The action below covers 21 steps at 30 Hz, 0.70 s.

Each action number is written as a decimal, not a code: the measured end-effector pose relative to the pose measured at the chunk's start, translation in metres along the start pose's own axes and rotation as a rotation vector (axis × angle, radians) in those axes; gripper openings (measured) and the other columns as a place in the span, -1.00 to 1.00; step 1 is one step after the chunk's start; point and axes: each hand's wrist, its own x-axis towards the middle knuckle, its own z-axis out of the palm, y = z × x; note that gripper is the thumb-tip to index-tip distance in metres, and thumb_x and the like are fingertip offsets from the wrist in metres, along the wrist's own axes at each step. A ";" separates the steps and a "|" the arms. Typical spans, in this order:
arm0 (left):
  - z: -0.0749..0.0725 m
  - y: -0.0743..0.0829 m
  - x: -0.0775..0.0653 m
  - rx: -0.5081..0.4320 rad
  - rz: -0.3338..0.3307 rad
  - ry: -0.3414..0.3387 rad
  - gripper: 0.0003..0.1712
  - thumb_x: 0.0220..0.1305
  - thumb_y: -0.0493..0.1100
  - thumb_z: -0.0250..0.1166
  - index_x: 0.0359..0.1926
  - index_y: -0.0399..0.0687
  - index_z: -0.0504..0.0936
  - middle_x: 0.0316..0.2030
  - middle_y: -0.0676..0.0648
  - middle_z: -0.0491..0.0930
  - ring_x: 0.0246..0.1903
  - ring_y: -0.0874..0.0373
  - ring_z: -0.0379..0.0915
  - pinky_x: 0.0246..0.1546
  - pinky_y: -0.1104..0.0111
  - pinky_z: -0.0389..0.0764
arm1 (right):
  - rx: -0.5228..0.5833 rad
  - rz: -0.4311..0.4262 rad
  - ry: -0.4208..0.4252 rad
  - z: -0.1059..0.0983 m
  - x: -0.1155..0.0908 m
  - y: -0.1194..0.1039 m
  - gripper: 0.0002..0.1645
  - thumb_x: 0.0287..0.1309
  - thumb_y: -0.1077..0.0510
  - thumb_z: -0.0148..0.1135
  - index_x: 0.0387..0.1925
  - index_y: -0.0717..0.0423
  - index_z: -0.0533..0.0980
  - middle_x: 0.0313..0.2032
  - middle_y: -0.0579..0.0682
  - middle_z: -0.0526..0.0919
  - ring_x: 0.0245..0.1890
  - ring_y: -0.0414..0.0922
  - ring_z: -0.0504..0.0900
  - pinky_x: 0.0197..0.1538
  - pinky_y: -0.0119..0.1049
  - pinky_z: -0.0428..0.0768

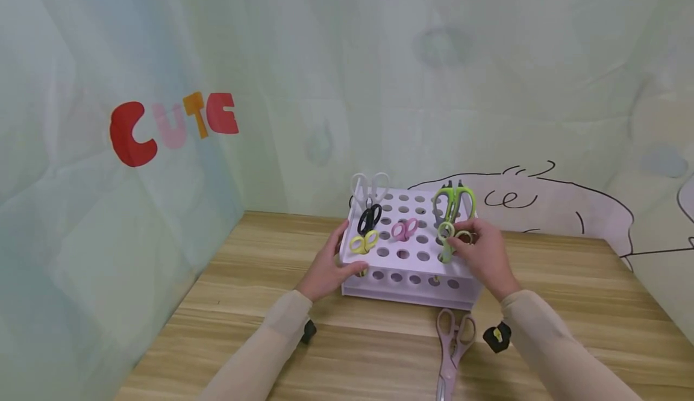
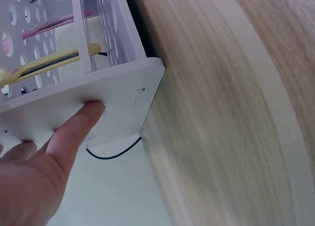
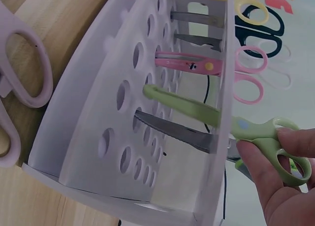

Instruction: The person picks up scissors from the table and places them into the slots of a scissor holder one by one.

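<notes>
My right hand [image 1: 482, 256] pinches the handles of light green scissors [image 3: 256, 130], which pass through the top panel of a white rack [image 1: 406, 270] near its right front corner. In the right wrist view their green tip is right at a hole in the lower panel. Lime-and-grey scissors [image 1: 454, 202] stand just behind, their dark blade [image 3: 184, 135] inside the rack. My left hand [image 1: 328, 268] rests against the rack's left side, with extended fingers [image 2: 78, 125] on the side panel. Yellow scissors [image 1: 364, 242], black scissors [image 1: 370, 219], white scissors [image 1: 371, 187] and pink scissors [image 1: 404, 229] also stand in the rack.
Large mauve scissors [image 1: 450, 356] lie on the wooden table [image 1: 238, 280] in front of the rack, handles toward it. A pale printed cloth [image 1: 336, 88] hangs close behind the rack, and coloured letters [image 1: 132, 134] show on the left side.
</notes>
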 end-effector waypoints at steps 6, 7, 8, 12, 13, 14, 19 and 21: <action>0.000 0.003 0.000 0.004 -0.010 0.001 0.14 0.10 -0.11 0.53 0.56 0.11 0.00 0.45 -0.08 0.18 0.37 -0.03 0.19 0.34 0.14 0.27 | -0.036 -0.009 0.015 0.005 -0.002 0.001 -0.69 0.15 0.36 0.35 -0.06 0.36 0.54 -0.10 0.27 0.62 -0.15 0.05 0.59 -0.22 -0.39 0.57; 0.000 0.003 0.000 0.006 -0.014 0.002 0.14 0.10 -0.11 0.53 0.56 0.11 0.00 0.46 -0.07 0.18 0.37 -0.02 0.19 0.34 0.15 0.27 | -0.036 -0.003 0.013 0.006 -0.002 0.002 -0.70 0.15 0.36 0.35 -0.07 0.36 0.54 -0.10 0.27 0.62 -0.14 0.06 0.59 -0.22 -0.39 0.58; 0.000 0.004 0.000 0.008 -0.017 0.002 0.14 0.10 -0.11 0.53 0.56 0.11 0.00 0.46 -0.07 0.17 0.37 -0.02 0.19 0.34 0.15 0.27 | -0.038 0.001 0.008 0.007 -0.002 0.002 -0.71 0.15 0.36 0.35 -0.08 0.36 0.54 -0.10 0.28 0.62 -0.13 0.07 0.59 -0.21 -0.37 0.59; 0.000 0.004 -0.001 0.011 -0.017 -0.002 0.14 0.11 -0.10 0.53 0.56 0.11 0.00 0.46 -0.08 0.17 0.37 -0.02 0.19 0.34 0.16 0.27 | -0.046 0.008 -0.001 0.011 -0.003 0.002 -0.73 0.14 0.37 0.35 -0.12 0.36 0.54 -0.11 0.28 0.63 -0.12 0.09 0.59 -0.19 -0.29 0.61; 0.000 0.003 -0.001 0.011 -0.016 -0.003 0.14 0.11 -0.09 0.53 0.56 0.11 0.00 0.46 -0.08 0.17 0.37 -0.02 0.19 0.34 0.16 0.27 | -0.047 0.007 -0.001 0.012 -0.003 0.002 -0.74 0.14 0.37 0.35 -0.12 0.36 0.54 -0.11 0.28 0.63 -0.12 0.10 0.59 -0.18 -0.26 0.61; 0.000 0.003 -0.001 0.013 -0.014 -0.003 0.14 0.11 -0.07 0.53 0.56 0.11 0.00 0.46 -0.08 0.16 0.37 -0.02 0.18 0.34 0.15 0.27 | -0.046 0.004 0.000 0.013 -0.004 0.002 -0.74 0.14 0.38 0.34 -0.12 0.37 0.54 -0.11 0.28 0.63 -0.11 0.10 0.59 -0.15 -0.22 0.61; 0.000 0.002 -0.001 0.003 -0.004 -0.006 0.14 0.11 -0.08 0.53 0.56 0.06 0.00 0.46 -0.11 0.17 0.37 -0.05 0.19 0.33 0.12 0.28 | -0.042 0.005 -0.002 0.016 -0.005 0.003 -0.74 0.14 0.37 0.35 -0.12 0.37 0.55 -0.10 0.29 0.63 -0.09 0.12 0.60 -0.08 -0.16 0.63; 0.000 0.003 -0.001 0.004 -0.006 -0.009 0.14 0.11 -0.09 0.53 0.56 0.06 0.00 0.46 -0.10 0.16 0.37 -0.04 0.19 0.33 0.14 0.28 | -0.044 0.016 -0.010 0.016 -0.006 0.004 -0.74 0.15 0.36 0.35 -0.11 0.36 0.55 -0.09 0.29 0.63 -0.08 0.12 0.61 -0.08 -0.16 0.65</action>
